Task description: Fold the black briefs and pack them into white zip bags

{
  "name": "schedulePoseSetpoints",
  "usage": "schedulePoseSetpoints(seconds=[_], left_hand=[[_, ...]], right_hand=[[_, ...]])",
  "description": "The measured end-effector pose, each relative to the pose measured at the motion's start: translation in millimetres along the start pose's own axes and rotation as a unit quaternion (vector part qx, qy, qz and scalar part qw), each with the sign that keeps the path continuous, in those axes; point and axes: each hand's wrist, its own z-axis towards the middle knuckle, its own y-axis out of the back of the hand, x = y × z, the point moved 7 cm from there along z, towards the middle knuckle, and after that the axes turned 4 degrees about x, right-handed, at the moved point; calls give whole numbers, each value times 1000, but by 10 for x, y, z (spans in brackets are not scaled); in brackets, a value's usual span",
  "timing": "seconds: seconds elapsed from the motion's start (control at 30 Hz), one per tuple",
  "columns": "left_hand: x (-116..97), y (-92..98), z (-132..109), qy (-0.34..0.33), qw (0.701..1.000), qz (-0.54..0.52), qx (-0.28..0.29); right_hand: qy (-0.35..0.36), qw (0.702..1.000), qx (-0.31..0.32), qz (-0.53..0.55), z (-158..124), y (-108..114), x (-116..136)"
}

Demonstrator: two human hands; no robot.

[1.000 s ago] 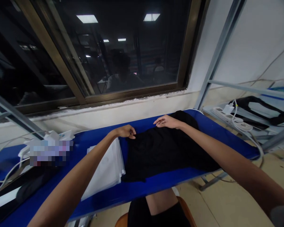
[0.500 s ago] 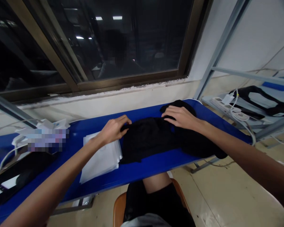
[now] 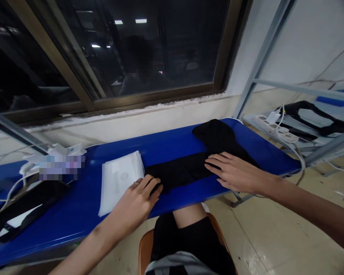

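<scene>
A black cloth garment [image 3: 183,168] lies folded on the blue table [image 3: 160,147], its far part reaching back toward the wall. My right hand [image 3: 235,172] rests flat on the garment with the fingers spread. My left hand [image 3: 139,200] curls over the garment's near left end, at the table's front edge. Just beyond that hand is a stack of white sheets or flat bags [image 3: 120,179], which the hand slightly overlaps. The garment's folds hide whatever lies beneath it.
A dark flat panel [image 3: 25,206] and a blurred white package [image 3: 60,166] with cables lie at the table's left. A window [image 3: 132,49] stands behind the table. To the right, a power strip [image 3: 271,124] sits on a metal-framed shelf. My knees and an orange chair seat are below.
My left hand has moved toward me with the garment's left end, which now lies lower and nearer the front edge. My right hand has shifted toward me and rests lower on the garment, uncovering its far part.
</scene>
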Motion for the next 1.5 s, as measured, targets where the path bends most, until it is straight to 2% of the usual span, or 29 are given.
schedulePoseSetpoints(seconds=[0.13, 0.27, 0.33, 0.4, 0.43, 0.5, 0.57, 0.63, 0.7, 0.73, 0.8, 0.87, 0.9, 0.97, 1.07, 1.13, 1.23, 1.3, 1.4, 1.5], left_hand=[[-207, -119, 139, 53, 997, 51, 31], [-264, -293, 301, 67, 995, 50, 58], [-192, -288, 313, 71, 996, 15, 48], [-38, -192, 277, 76, 995, -66, 23], [74, -112, 251, 80, 989, -121, 4], [344, 76, 214, 83, 969, -229, -31], [615, 233, 233, 69, 947, -312, -42], [816, 272, 317, 35, 923, -382, -12], [946, 159, 428, 15, 894, -446, 41], [989, 54, 483, 15, 881, -469, 68], [1034, -196, 580, 26, 868, -484, 107], [1042, -415, 658, 39, 881, -458, 115], [1036, -492, 689, 43, 892, -437, 110], [1011, -581, 736, 50, 912, -395, 97], [961, -623, 768, 54, 925, -361, 109], [948, -597, 765, 58, 922, -367, 112], [956, -518, 720, 74, 904, -411, 90], [942, -493, 669, 84, 895, -430, 85], [912, -495, 589, 104, 895, -425, 84], [890, -512, 526, 126, 897, -418, 74]], right_hand=[[6, 998, 0, -57, 35, -129, 246], [12, 998, -21, -60, 15, -253, 394], [9, 999, -44, 8, -37, -181, 337], [-24, 986, -74, 150, -99, -27, 142], [-54, 966, -88, 236, -131, 55, 1], [-116, 907, -98, 392, -182, 166, -299], [-154, 848, -79, 501, -190, 193, -539], [-157, 802, -38, 575, -140, 141, -690], [-141, 779, 6, 610, -41, 37, -767], [-132, 786, 21, 603, 25, -17, -789], [-126, 833, 8, 539, 184, -74, -829], [-118, 878, -34, 462, 381, -65, -797], [-108, 891, -47, 438, 490, -58, -742], [-82, 905, -27, 417, 719, -89, -573], [-53, 924, 34, 378, 973, -181, -345], [-43, 931, 25, 362, 1038, -184, -281], [-30, 934, -6, 357, 992, -144, -230], [-17, 942, 7, 334, 918, -145, -162], [-7, 962, 12, 273, 821, -141, -55], [0, 975, -34, 218, 762, -87, 31]])
